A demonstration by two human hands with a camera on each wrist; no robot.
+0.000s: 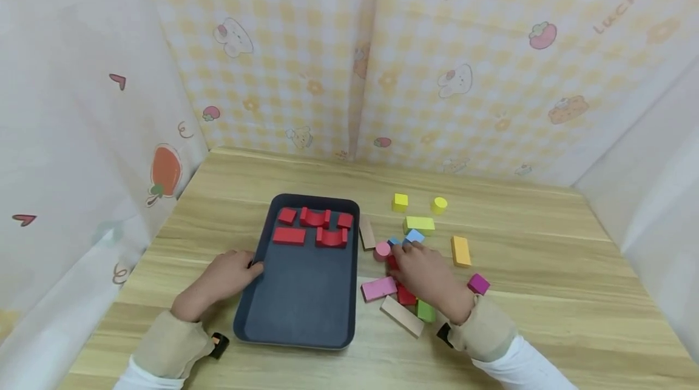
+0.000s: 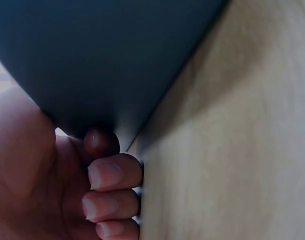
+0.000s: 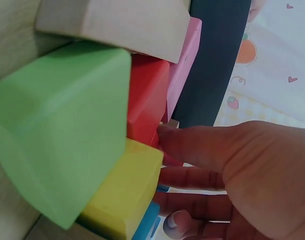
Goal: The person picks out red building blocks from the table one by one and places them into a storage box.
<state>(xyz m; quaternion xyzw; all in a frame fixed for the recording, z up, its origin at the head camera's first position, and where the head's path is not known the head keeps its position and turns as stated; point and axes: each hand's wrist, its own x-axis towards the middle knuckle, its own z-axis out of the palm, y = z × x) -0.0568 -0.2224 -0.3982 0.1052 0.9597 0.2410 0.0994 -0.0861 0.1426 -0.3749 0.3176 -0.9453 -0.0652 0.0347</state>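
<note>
My left hand grips the left wall of a dark grey tray, thumb over the rim; the left wrist view shows curled fingertips beside its outer wall. Several red blocks lie at the tray's far end, among them a flat brick and two arched blocks. Right of the tray, my right hand reaches into loose blocks and pinches a red block, mostly hidden by the fingers. Close by are another red block, a green block and a yellow block.
Around the right hand lie a pink brick, a pink cylinder, plain wooden planks and a blue block. Farther out are an orange brick, a magenta cube and a yellow cylinder. A patterned curtain backs the table.
</note>
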